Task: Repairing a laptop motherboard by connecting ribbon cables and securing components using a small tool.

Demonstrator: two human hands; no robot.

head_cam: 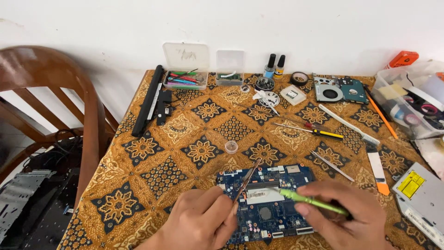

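**Two tools on a blue circuit board**

Head view, looking down on a table (152,139) with a brown patterned cloth.

- Blue circuit board (266,203) flat at the near edge, between both hands.
- Left hand (201,224): fingers pinched together on a thin brown stick (247,179), tip up over the board's upper left part.
- Right hand (344,217): fingers clamped on a green tool (312,201), its tip lying toward the white label at mid-board.
- Step, as judged: prying or probing at a spot on the board with both tools together. Next move likely calls for light, steady pressure and tips kept off the small parts.
- Farther back: small clear round cap (231,146), yellow-and-black screwdriver (319,133), white brush (349,124), metal tweezers (331,165), open clear case of tools (185,79), two small bottles (274,65), roll of tape (299,78), fan and drive unit (340,90), black bar (148,100).
- Left: wooden chair (55,92).

Hard to tell: exact point where the tool tips meet the board; lower board edge hidden by the hands. Silver drive (418,196) and plastic bin (409,99) cut off at right; dark clutter under the chair unclear.
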